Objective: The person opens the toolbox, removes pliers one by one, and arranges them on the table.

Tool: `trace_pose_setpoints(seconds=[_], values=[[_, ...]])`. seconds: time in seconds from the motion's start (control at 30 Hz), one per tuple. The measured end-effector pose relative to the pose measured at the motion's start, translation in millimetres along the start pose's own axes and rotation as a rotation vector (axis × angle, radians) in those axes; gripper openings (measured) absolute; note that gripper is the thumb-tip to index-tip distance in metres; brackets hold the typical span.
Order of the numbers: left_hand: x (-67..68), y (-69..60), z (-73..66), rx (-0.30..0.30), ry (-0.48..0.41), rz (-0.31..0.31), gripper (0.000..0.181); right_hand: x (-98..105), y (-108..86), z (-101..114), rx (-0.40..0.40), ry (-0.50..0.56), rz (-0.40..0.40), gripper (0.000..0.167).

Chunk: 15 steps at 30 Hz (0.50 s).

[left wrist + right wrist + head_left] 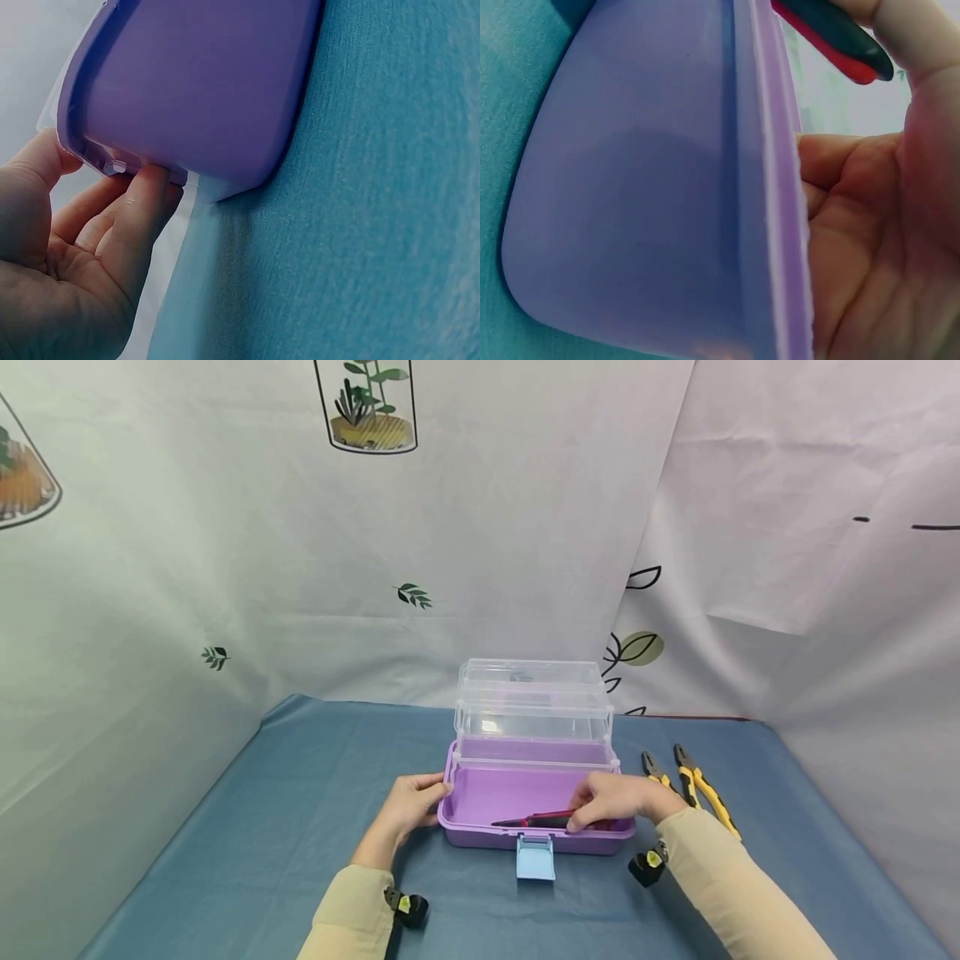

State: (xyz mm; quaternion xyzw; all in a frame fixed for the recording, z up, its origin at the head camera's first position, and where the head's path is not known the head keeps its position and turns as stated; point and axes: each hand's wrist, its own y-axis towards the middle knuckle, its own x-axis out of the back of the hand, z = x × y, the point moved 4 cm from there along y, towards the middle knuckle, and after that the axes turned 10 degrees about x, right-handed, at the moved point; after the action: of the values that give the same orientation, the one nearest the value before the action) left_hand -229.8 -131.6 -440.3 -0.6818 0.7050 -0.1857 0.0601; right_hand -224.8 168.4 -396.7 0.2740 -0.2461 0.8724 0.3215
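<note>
A purple toolbox [491, 837] stands on the cloth, its clear lid [536, 693] raised at the back and its blue latch [536, 860] hanging down in front. My left hand [408, 802] grips the box's left end, thumb at the rim and fingers beneath it, as the left wrist view shows. Over the right half of the box, my right hand [611, 797] holds red-and-black pliers [547, 820] low inside, near the front wall. Their dark, narrow tip points left. In the right wrist view, a handle end [855, 60] shows beside the thumb.
Two yellow-and-black pliers [705, 793] lie on the blue cloth [330, 752] right of the box, one partly hidden by the right arm. Printed fabric walls [525, 527] rise behind and at both sides. Each wrist carries a small black camera [411, 910].
</note>
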Motion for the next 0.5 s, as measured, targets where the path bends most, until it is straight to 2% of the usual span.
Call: trace_pose_setpoints(seconds=[0.27,0.5], values=[[0.4,1.7,1.1,0.004,-0.008,-0.003,0.038,0.0,3.8,0.2,0.0,0.047,0.075,0.029],[0.3,1.8,2.0,0.0,-0.01,0.001,0.038,-1.8,5.3,-0.1,0.007,0.032,0.058,0.034]])
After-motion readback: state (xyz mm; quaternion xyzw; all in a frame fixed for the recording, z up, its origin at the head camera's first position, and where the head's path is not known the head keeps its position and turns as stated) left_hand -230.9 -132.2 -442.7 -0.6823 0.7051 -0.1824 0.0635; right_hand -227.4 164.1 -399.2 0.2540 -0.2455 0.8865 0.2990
